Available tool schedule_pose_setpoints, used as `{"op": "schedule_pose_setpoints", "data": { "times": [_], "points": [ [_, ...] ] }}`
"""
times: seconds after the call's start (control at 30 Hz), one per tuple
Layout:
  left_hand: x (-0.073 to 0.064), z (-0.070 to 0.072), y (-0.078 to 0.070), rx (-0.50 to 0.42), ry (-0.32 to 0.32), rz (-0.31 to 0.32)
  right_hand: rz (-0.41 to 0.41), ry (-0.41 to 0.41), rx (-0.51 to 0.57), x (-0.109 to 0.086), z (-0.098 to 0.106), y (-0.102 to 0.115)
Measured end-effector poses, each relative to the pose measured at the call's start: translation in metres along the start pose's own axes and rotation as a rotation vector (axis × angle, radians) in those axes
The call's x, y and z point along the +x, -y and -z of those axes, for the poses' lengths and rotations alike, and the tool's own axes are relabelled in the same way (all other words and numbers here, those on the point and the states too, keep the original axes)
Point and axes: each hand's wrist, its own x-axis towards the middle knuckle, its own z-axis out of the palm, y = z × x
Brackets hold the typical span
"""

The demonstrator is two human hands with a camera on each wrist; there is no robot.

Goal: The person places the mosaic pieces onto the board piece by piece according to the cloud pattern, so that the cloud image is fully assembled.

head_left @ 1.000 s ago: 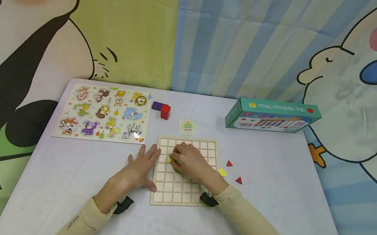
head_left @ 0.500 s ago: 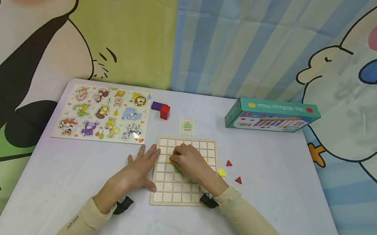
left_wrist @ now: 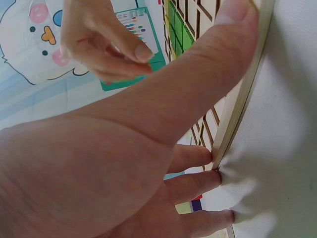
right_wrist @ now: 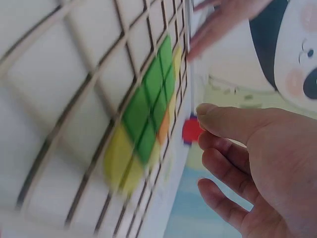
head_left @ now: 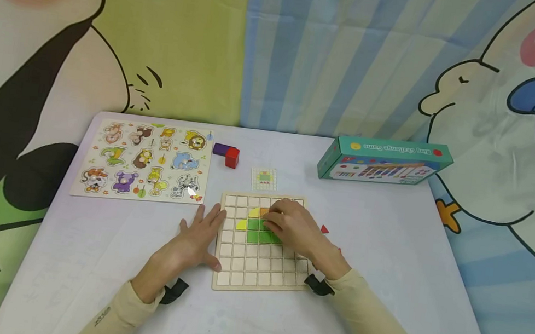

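Note:
My left hand (head_left: pixel 191 244) rests spread along the left edge of a wooden grid board (head_left: pixel 230 280), its thumb on the border. Green square tiles (head_left: pixel 252 236) form a block in the grid. Beside them lie a yellow piece (head_left: pixel 241 224) on the left, another yellow piece above, and an orange tile (head_left: pixel 264 211). My right hand (head_left: pixel 293 225) hovers over the board's right part, hiding some of it. In the right wrist view its fingers are loosely bent with nothing between them, and a yellow rounded shape (right_wrist: pixel 121 161) shows at the near end of the green block.
A small pattern card (head_left: pixel 264 179) lies behind the board. An animal puzzle board (head_left: pixel 141 161) is at the back left, beside a red block (head_left: pixel 231 158) and a purple block (head_left: pixel 221 149). A green game box (head_left: pixel 384 162) stands back right. A red triangle (head_left: pixel 324 229) lies right of the board.
My right hand has moved right from the board's left part, uncovering the yellow pieces, orange tile and green tiles. My left hand has stayed on the edge.

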Motion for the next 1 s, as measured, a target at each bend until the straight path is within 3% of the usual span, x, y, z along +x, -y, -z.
{"op": "schedule_pose_setpoints", "data": {
  "times": [0.23, 0.47, 0.73, 1.0],
  "points": [
    [0.002, 0.001, -0.001, -0.001, 0.002, 0.013, -0.125, -0.026, -0.033, -0.038, 0.026, -0.030],
    [0.001, 0.003, 0.001, -0.005, -0.003, 0.008, -0.250, 0.003, -0.071, -0.072, 0.039, -0.043],
    [0.001, 0.001, 0.002, -0.014, 0.001, 0.013, -0.239, 0.007, -0.023, -0.100, 0.032, -0.042],
    [0.001, -0.001, 0.001, -0.015, 0.011, 0.017, -0.244, 0.026, -0.011, -0.110, 0.023, -0.039]
  ]
}}
